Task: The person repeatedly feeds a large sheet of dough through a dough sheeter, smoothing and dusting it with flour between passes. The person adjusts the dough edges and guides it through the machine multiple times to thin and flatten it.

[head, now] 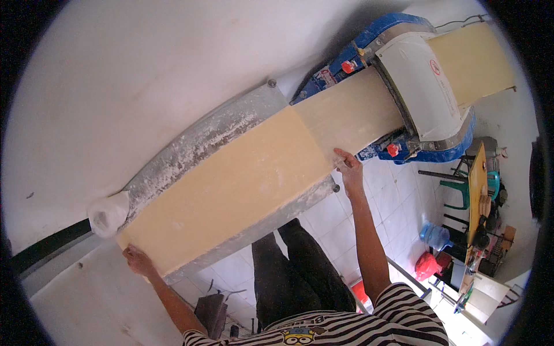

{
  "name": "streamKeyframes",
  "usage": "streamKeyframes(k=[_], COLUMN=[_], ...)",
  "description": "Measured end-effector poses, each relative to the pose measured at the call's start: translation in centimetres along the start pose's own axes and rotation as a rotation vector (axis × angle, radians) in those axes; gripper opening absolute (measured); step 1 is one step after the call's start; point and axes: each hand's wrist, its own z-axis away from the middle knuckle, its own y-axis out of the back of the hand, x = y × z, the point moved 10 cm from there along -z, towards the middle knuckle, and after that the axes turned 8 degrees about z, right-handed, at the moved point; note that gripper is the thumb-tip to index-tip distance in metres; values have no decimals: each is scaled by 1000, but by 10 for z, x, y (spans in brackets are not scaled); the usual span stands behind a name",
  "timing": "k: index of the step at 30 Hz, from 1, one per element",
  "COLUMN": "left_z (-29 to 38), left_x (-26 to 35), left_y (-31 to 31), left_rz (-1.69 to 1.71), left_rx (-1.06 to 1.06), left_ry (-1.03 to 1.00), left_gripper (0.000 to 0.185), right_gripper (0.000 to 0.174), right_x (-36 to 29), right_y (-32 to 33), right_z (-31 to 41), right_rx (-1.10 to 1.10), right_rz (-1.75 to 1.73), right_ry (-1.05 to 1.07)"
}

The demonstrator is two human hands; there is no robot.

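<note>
A long pale-yellow dough sheet (225, 186) lies flat along a floured metal table (186, 162). My left hand (139, 261) is at the sheet's left end, fingers curled over its corner and edge. Farther right, my right hand (349, 166) is at the sheet's near edge, beside the step where a paler band (350, 104) begins. That band runs under the white cover (417, 84) of a blue dough sheeter (400, 155); I cannot tell whether it is dough or belt. Another yellowish stretch (474, 65) shows beyond the cover.
A white roll (107, 215) rests at the table's left end, against the wall. Red knobs (349, 66) sit on the machine's sides. To the right are a wooden table (477, 190), a green plastic chair (456, 190), a blue water bottle (435, 236) and a red bag (427, 265).
</note>
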Motion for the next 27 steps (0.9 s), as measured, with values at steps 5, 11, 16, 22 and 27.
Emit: streamKeyframes(k=[5, 11, 16, 22, 27], left_z=[0, -7, 2, 36, 157], left_x=[2, -43, -49, 50, 333], left_y=[0, -30, -62, 2, 49], left_rz=[65, 95, -469, 32, 764], left_rx=[43, -43, -108, -63, -256], left_ry=[-140, -125, -534, -330, -619], left_gripper=[30, 34, 49, 61, 51], right_gripper=[40, 45, 35, 41, 34], right_x=[-5, 4, 55, 310, 483], right_y=[-3, 6, 89, 167, 192], right_z=[1, 12, 72, 271, 507], right_rx=[4, 7, 319, 54, 76], right_rz=[-91, -30, 167, 823, -316], right_ry=[9, -76, 94, -406, -668])
